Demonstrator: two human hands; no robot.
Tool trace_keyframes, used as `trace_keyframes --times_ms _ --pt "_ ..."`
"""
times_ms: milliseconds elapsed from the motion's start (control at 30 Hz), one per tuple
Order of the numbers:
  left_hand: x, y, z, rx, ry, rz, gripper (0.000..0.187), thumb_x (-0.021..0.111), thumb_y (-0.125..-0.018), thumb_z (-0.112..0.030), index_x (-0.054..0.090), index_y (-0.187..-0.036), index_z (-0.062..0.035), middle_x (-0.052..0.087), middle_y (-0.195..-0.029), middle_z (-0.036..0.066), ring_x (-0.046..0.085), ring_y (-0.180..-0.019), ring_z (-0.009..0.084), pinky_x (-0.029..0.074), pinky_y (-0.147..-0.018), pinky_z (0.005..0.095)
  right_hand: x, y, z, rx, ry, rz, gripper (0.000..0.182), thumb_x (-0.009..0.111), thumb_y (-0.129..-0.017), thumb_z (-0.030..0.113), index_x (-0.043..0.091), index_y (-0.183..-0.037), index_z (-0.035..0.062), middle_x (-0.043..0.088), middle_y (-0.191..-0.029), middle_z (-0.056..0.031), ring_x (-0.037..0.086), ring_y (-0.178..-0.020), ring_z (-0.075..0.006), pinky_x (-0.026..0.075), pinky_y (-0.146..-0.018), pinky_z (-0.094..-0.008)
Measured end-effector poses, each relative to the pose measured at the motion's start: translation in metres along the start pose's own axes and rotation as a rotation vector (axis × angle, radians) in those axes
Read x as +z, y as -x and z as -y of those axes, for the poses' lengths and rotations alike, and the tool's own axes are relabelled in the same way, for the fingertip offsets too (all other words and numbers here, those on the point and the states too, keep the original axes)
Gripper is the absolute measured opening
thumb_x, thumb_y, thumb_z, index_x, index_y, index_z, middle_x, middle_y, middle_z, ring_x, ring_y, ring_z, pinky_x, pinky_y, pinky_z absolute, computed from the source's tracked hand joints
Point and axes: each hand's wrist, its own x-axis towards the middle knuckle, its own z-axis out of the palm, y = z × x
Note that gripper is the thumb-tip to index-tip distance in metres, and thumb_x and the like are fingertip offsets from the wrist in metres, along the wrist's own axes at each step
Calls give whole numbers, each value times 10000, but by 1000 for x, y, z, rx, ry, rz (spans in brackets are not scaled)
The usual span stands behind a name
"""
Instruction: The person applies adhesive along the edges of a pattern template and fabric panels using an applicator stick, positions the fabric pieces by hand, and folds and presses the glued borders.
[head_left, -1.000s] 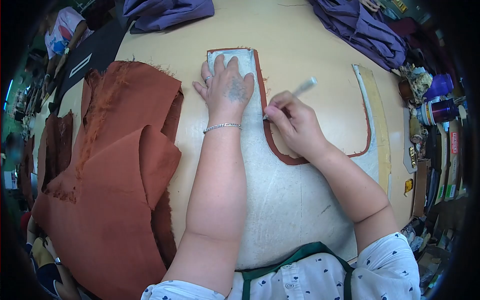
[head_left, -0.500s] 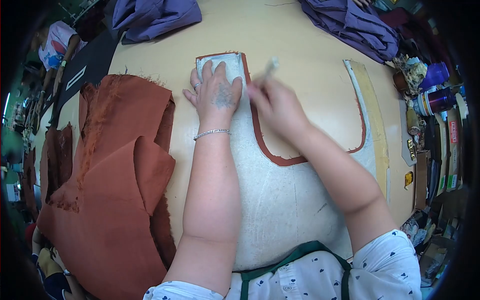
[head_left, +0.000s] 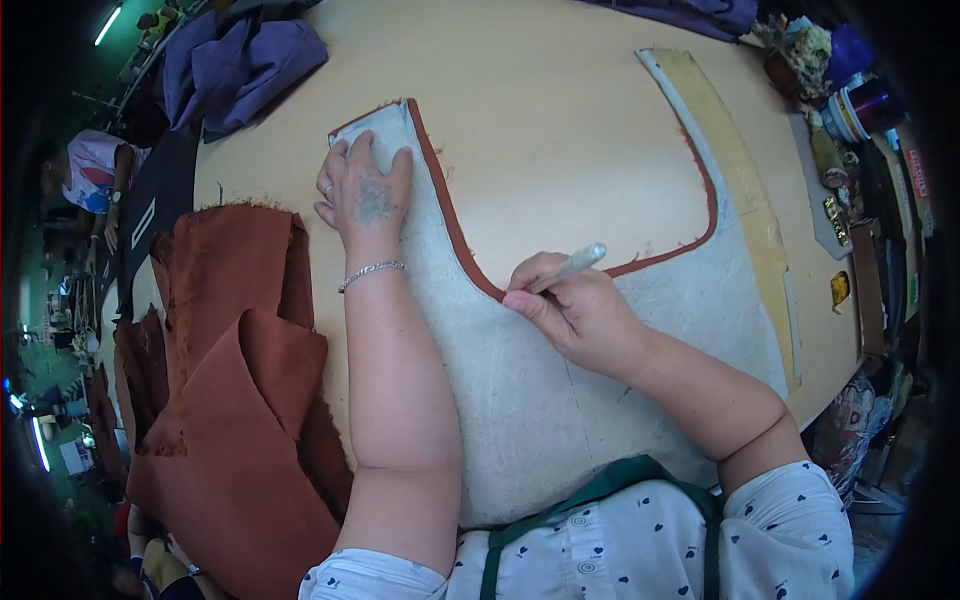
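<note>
A large grey-white pattern template [head_left: 520,400] lies flat on the table, with a narrow border of rust-brown fabric [head_left: 452,228] showing along its U-shaped cutout. My left hand [head_left: 368,192] rests on the template's narrow upper arm, fingers spread and pressing flat. Between the fingers of my right hand [head_left: 575,308] is a pale pen [head_left: 578,264], its back end pointing up and right. The fingertips sit at the lower left bend of the cutout, by the rust border. The pen's tip is hidden by the fingers.
A folded pile of rust-brown cloth [head_left: 230,430] with frayed edges lies left of my left arm. Purple cloth [head_left: 240,70] is heaped at the far left. Tubs [head_left: 860,108] and a metal tool [head_left: 835,222] line the right edge. Another person [head_left: 95,175] stands at the left.
My right hand has moved with the pen from beside the template's upper arm down to the bend of the cutout. My left hand stays on the upper arm; the whole view has shifted.
</note>
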Motion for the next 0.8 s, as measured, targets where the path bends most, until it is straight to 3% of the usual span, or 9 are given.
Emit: trace_keyframes --times_ms 133,533,633,767,800 --pt "0 -1 0 -2 2 16 539 586 -725 -377 491 -1201 -143 315 -1337 105 228 -1259 281 130 -997 572 2 -1 2 65 -71 8 167 563 -819 159 507 -800 4 555 -749 -127 564 -704 -257 455 -638 -339" --pt "9 -6 9 31 -15 -32 499 596 -715 -399 523 -1160 -185 348 -1326 66 292 -1234 273 156 -978 568 25 -37 -1 -80 19 -74 186 543 -812 162 496 -851 -14 553 -780 -187 546 -730 -347 439 -666 -414" --pt "6 -5 5 8 -20 -20 494 598 -713 -400 521 -1163 -210 343 -1331 48 281 -1239 250 154 -978 568 -2 -10 3 28 128 63 191 538 -816 159 497 -856 -23 555 -767 -181 550 -729 -339 445 -667 -402" --pt "3 -4 3 -8 -30 -11 489 603 -714 -392 524 -1163 -216 346 -1328 37 257 -1247 246 158 -982 560 -49 29 -5 135 110 -71 160 520 -843 172 511 -874 16 551 -715 -121 562 -697 -240 445 -664 -327" --pt "3 -4 4 -7 -29 -10 487 605 -714 -389 526 -1161 -214 347 -1328 37 258 -1246 249 160 -981 560 -60 37 -7 261 20 -81 156 513 -851 175 510 -873 21 544 -719 -101 553 -693 -204 440 -660 -307"
